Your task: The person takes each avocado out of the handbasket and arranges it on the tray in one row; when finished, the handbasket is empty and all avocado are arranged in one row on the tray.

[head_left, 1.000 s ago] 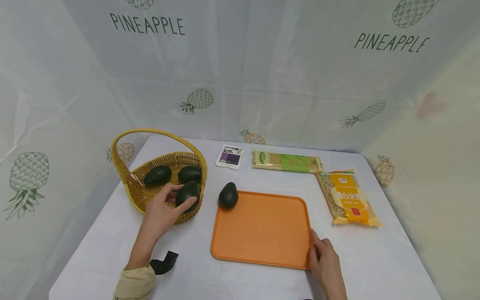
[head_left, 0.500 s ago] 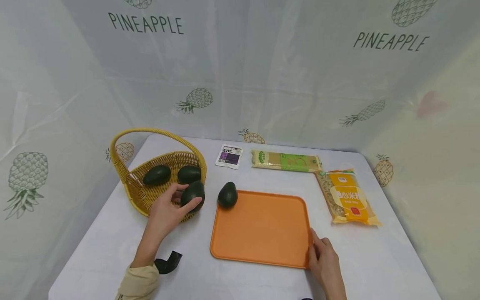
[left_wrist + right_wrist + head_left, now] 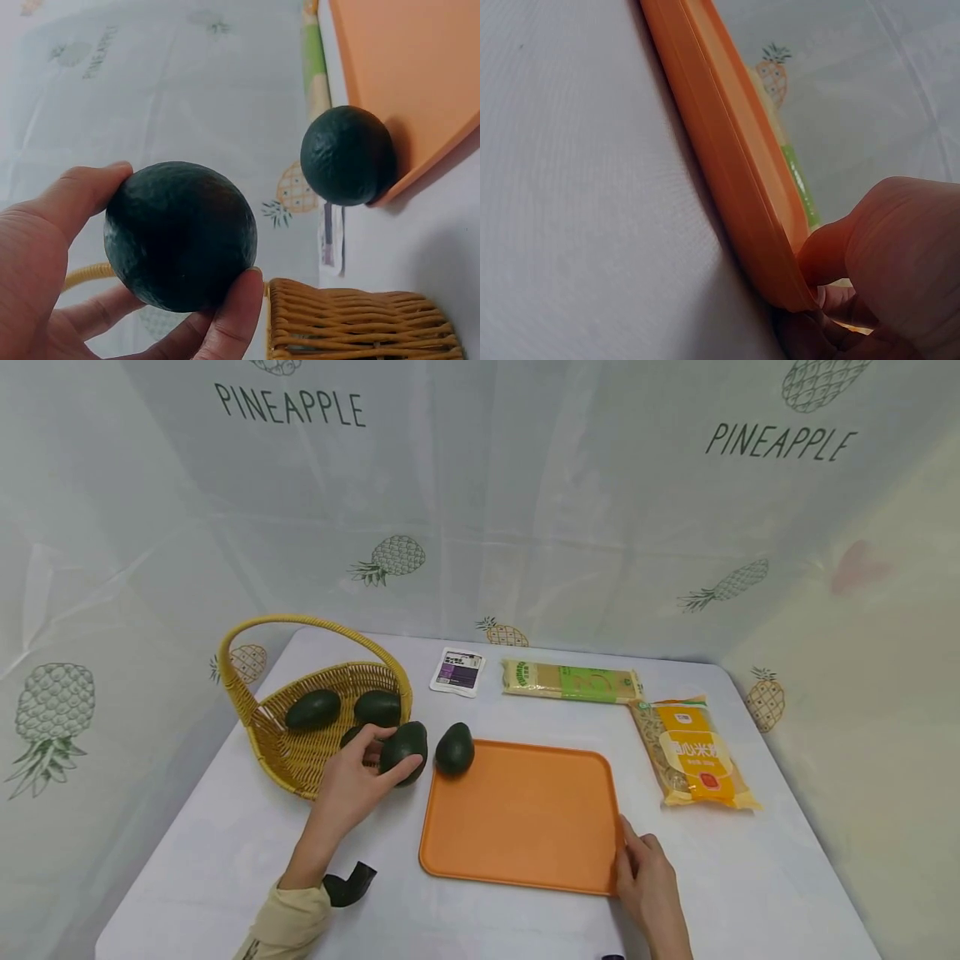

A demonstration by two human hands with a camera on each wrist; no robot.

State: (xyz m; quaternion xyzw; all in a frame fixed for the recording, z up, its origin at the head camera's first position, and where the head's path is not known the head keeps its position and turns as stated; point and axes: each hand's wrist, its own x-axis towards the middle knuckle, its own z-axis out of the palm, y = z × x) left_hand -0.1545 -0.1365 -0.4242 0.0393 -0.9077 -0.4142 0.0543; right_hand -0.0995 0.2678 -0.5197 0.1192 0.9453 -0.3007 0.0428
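Note:
My left hand (image 3: 352, 781) pinches a dark green avocado (image 3: 405, 750) between thumb and fingers, just right of the yellow wicker basket (image 3: 303, 764). In the left wrist view that avocado (image 3: 180, 236) looks large and round, fingertips on its sides. Another avocado (image 3: 454, 750) rests on the far left corner of the orange tray (image 3: 525, 818). In the basket lie two avocados at the back, and a third avocado (image 3: 349, 736) is partly hidden behind my left hand. My right hand (image 3: 651, 877) grips the tray's right edge, thumb at its rim (image 3: 727, 150).
Behind the tray lie a white and purple sachet (image 3: 458, 672) and a long green-labelled noodle pack (image 3: 572, 682). A yellow bag (image 3: 696, 753) lies to its right. The basket's tall handle (image 3: 322, 623) arches over it. A black curved piece (image 3: 351, 885) shows beside my left wrist.
My left hand has carried the avocado rightward, from over the basket's right side to the gap before the tray, uncovering part of another avocado. The right hand stays on the tray's edge.

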